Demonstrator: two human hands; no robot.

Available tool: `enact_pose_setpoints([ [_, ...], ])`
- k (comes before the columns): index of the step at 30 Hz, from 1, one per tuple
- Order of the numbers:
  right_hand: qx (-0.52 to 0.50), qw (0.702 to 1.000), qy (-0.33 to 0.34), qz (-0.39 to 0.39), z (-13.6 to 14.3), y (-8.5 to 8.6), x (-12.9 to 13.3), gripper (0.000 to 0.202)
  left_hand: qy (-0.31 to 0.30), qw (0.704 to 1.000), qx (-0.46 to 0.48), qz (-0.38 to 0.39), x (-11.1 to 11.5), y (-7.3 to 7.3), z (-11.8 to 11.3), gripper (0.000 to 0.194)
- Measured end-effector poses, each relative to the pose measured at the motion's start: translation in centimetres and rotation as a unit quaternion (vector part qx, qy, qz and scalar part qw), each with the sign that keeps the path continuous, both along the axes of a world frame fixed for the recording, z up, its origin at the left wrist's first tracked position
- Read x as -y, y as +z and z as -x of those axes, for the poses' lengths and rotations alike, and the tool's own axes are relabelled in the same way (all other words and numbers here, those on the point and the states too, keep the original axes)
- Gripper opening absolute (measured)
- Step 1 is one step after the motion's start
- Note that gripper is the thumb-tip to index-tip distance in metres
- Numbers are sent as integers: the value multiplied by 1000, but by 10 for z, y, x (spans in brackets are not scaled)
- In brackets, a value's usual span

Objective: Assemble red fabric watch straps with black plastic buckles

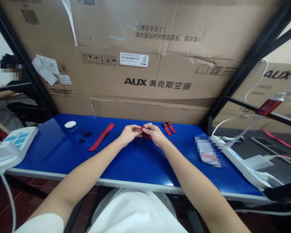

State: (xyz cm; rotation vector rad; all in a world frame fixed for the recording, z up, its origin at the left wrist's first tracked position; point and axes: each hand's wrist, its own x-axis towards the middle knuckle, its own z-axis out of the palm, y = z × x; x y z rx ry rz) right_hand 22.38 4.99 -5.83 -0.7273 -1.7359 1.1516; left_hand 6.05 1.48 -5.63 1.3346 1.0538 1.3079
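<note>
The fingers of the right hand [154, 134] are pinching a looped red webbing strap [147, 136] above the tabletop [140, 166], while the left hand's [131, 135] fingertips are pinching at its left edge; whether they are also gripping a buckle is too small to tell. Just right, two red straps with black buckles [169, 128] are lying together, apparently done. Farther left, a flat red strap [102, 137] is lying near two loose black buckles [84, 137], seemingly unjoined; the held piece is apparently midway.
</note>
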Motion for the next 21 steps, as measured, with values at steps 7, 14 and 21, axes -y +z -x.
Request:
enact_pose_setpoints([
  [7, 158, 980, -64, -104, -2, -7, -6, 15, 107, 938, -279, -174, 9, 3, -1, 20],
  [14, 171, 973, -107, -108, 4, -5, 1, 9, 99, 947, -256, -167, 17, 8, -5, 19],
  [21, 102, 990, -93, -39, 5, -2, 5, 10, 80, 975, -173, -114, 13, 4, -4, 14],
])
